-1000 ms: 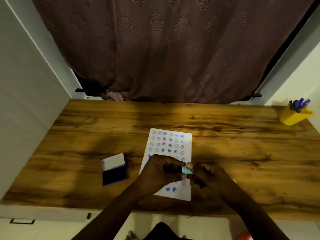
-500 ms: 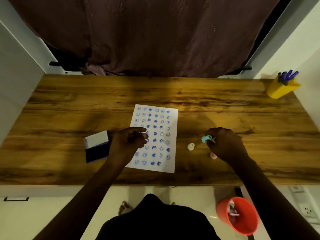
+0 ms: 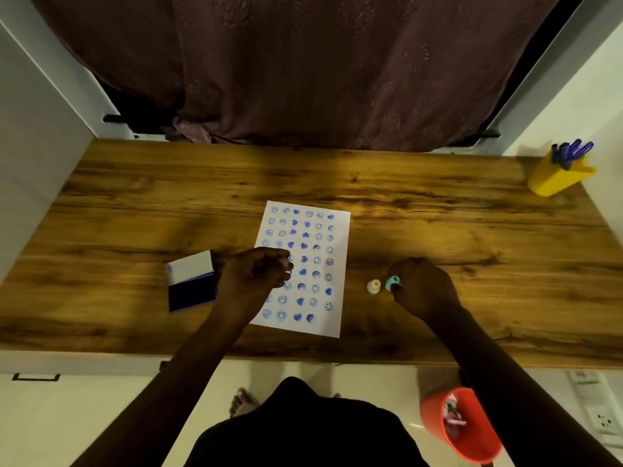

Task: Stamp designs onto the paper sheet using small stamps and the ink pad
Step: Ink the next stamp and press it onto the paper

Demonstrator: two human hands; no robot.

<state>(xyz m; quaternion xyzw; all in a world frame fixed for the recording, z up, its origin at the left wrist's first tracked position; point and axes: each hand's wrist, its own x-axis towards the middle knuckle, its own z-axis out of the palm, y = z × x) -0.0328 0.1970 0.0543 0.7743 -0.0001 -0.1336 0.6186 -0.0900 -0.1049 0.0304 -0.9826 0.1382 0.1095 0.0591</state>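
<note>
A white paper sheet (image 3: 315, 261) lies in the middle of the wooden table (image 3: 438, 230), covered with rows of blue smiley and heart prints. An open ink pad (image 3: 191, 281) with a white lid and dark blue pad sits left of it. My left hand (image 3: 256, 276) hovers over the sheet's left edge, fingers curled together, and nothing is visible in them. My right hand (image 3: 421, 286) rests on the table to the right of the sheet, pinching a small teal stamp (image 3: 393, 282). A small cream stamp (image 3: 373, 286) stands beside it, untouched.
A yellow pen holder (image 3: 558, 176) with blue pens stands at the table's far right corner. An orange bucket (image 3: 462, 426) sits on the floor below the right front edge. A brown curtain (image 3: 303, 69) hangs behind the table, white walls on both sides.
My hands, joined over the sheet a second ago, have separated. The right hand carried the teal stamp to the table right of the sheet; the left hand shifted left.
</note>
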